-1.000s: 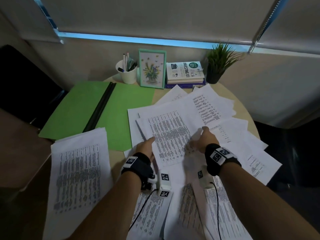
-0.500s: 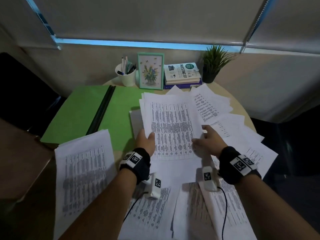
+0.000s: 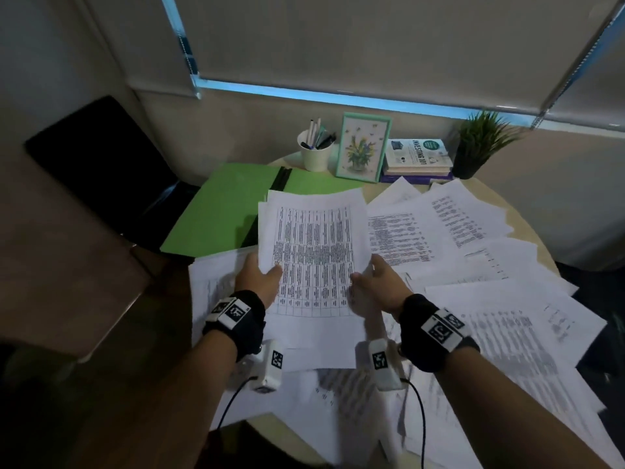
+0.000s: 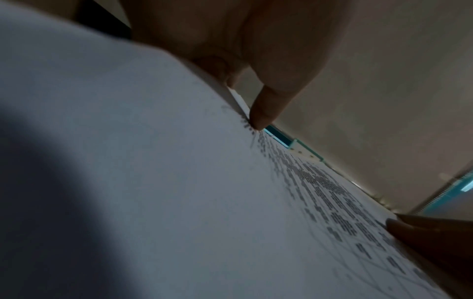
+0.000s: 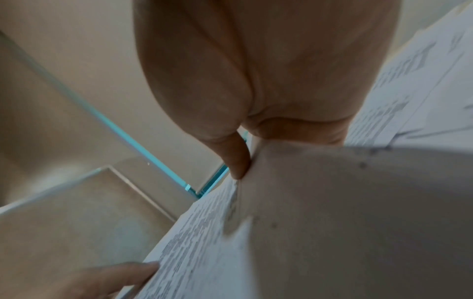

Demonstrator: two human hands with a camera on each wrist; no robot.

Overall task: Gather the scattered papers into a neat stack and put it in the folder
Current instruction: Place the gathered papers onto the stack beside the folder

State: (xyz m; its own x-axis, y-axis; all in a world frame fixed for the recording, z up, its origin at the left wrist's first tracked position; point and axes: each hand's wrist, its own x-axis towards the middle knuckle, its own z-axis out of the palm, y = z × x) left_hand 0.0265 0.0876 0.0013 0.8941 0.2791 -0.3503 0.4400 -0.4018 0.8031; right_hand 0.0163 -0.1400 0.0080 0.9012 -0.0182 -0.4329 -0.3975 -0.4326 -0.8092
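Head view: left hand (image 3: 258,279) gripping the left edge of a small stack of printed sheets (image 3: 313,252), thumb on top over the table print, fingers hidden beneath. Right hand (image 3: 375,282) gripping the right edge of the same stack, thumb on the upper face. Left wrist view: thumb (image 4: 266,113) pressed onto the top sheet at its edge, a second sheet edge peeking out below. Right wrist view: thumb (image 5: 236,159) pinching the paper against the fingers underneath. Stack held lifted and tilted above the round table (image 3: 541,252), near its left middle, top edge overlapping the open green folder (image 3: 216,218). Folder lying flat at the far-left edge of the table, black spine clip down its centre. Loose papers (image 3: 473,231) fanned over the right half and near edge, overlapping one another. Along the far edge: pen cup (image 3: 316,154), framed flower picture (image 3: 363,150), pile of books (image 3: 419,159), small potted plant (image 3: 480,143).
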